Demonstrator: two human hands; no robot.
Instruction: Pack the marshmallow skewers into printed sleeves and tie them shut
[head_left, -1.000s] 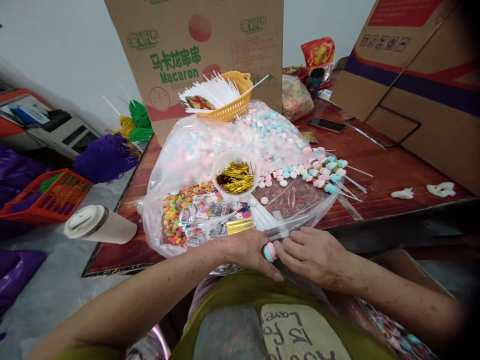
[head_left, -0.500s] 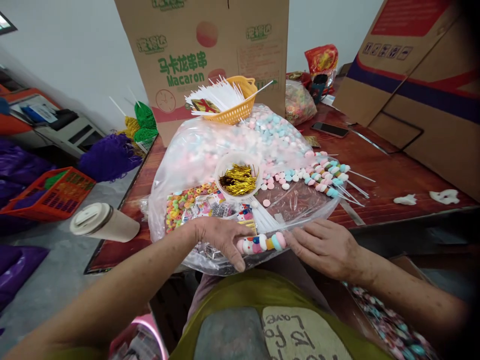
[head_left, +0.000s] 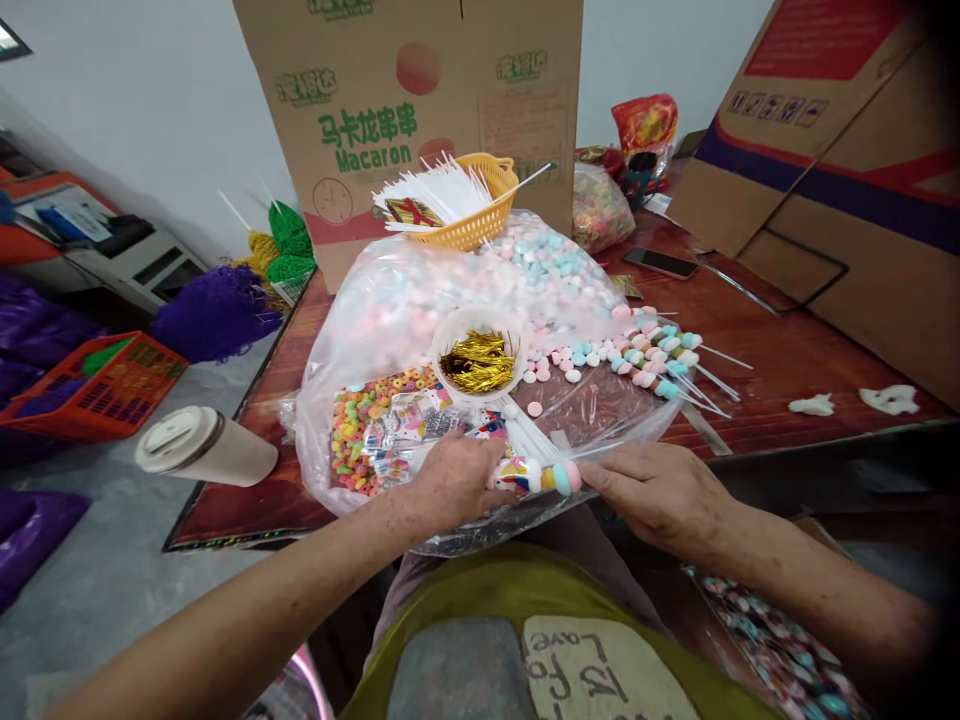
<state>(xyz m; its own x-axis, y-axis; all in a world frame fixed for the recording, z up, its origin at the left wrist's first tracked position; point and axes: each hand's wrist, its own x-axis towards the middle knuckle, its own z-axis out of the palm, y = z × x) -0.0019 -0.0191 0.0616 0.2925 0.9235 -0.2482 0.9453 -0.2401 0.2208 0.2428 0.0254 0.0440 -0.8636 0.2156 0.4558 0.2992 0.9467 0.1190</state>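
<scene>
Left hand (head_left: 459, 474) now closes over the colourful printed plastic wrapper (head_left: 514, 474) on the pastel candy skewer (head_left: 561, 478); right hand (head_left: 660, 492) pinches its pink end, likely steadying it.

Tub (head_left: 480, 320), basket (head_left: 469, 230) block L hand (head_left: 457, 477) fwd; rm btwn phone (head_left: 660, 262) & 2 white scraps (head_left: 811, 405).

Candy string (head_left: 538, 476) shifted right, apparently turned

We read "马卡龙串串 Macaron" on the upper-centre box (head_left: 450, 110), handling symbols on the upper-right carton (head_left: 847, 205), partial lettering on the bottom-centre shirt (head_left: 517, 590).
</scene>
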